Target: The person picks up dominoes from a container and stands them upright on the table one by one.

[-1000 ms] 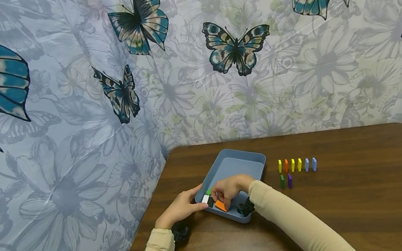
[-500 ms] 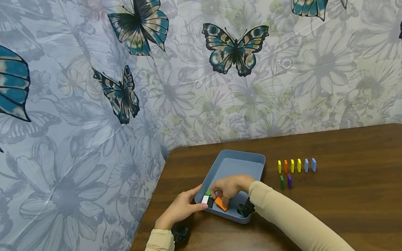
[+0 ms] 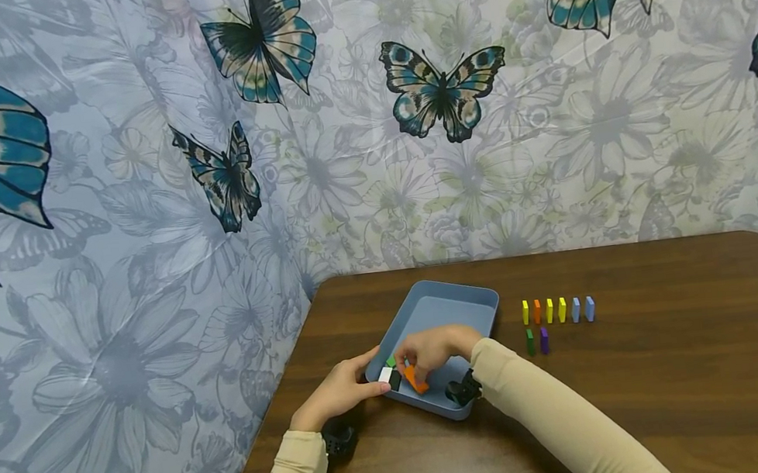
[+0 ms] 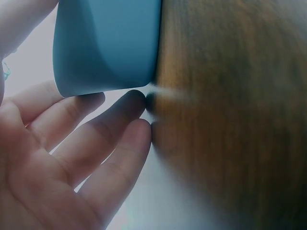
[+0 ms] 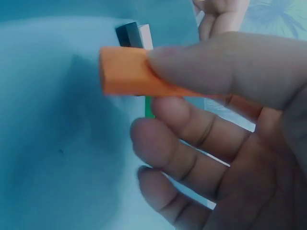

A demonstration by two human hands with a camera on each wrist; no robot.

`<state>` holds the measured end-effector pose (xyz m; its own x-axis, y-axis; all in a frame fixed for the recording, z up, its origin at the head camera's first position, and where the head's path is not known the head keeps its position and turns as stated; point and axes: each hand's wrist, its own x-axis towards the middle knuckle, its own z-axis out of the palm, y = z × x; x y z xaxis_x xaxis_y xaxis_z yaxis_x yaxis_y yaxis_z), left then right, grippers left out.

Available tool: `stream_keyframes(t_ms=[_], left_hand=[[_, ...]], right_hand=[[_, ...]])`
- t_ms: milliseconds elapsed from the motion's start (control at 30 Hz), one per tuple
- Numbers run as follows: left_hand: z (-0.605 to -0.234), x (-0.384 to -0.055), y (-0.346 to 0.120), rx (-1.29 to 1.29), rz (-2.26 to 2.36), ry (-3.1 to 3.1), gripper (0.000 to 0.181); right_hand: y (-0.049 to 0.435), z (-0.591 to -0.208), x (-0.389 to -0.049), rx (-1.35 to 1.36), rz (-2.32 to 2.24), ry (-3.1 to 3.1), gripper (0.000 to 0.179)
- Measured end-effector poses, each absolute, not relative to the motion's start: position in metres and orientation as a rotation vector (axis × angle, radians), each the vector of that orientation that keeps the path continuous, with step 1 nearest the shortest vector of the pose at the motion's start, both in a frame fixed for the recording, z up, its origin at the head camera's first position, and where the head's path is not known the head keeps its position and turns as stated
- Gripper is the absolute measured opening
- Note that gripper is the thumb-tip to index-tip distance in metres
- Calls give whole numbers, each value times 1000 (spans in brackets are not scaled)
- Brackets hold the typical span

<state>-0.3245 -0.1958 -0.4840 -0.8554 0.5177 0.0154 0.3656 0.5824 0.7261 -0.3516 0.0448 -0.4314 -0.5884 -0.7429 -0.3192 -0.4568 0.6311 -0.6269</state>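
Inside the blue tray [image 3: 447, 311], my right hand [image 3: 434, 347] pinches an orange domino [image 5: 123, 72] between thumb and index finger; its other fingers curl beneath. The domino lies crosswise in the right wrist view, held above the tray floor. My left hand [image 3: 337, 388] grips the tray's near left corner, thumb along the near side. Seen from the left wrist, its fingers spread against the tray's outer wall [image 4: 110, 52]. In that corner of the tray are a white domino [image 3: 385, 375], a black domino [image 3: 396, 381] and a green domino [image 3: 390, 361], the last partly hidden by my right hand.
Right of the tray, several dominoes stand upright in a row on the wooden table [image 3: 688, 357], from a yellow one [image 3: 526, 312] to a light blue one [image 3: 590, 309]. Before them stand a green one [image 3: 530, 342] and a purple one [image 3: 544, 340]. A patterned wall [image 3: 349, 216] rises behind.
The orange domino has turned a little and risen slightly in my right hand's fingers. My left hand keeps its hold on the tray corner. The standing dominoes are unchanged.
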Motion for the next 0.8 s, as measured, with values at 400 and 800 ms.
stream_keyframes(t_ms=[400, 800], left_hand=[[-483, -323, -195, 761, 1117, 2643, 79], [-483, -322, -195, 764, 1137, 2650, 80]], right_hand=[[53, -432, -350, -885, -831, 2252, 14], [69, -422, -346, -1024, -993, 2238, 9]])
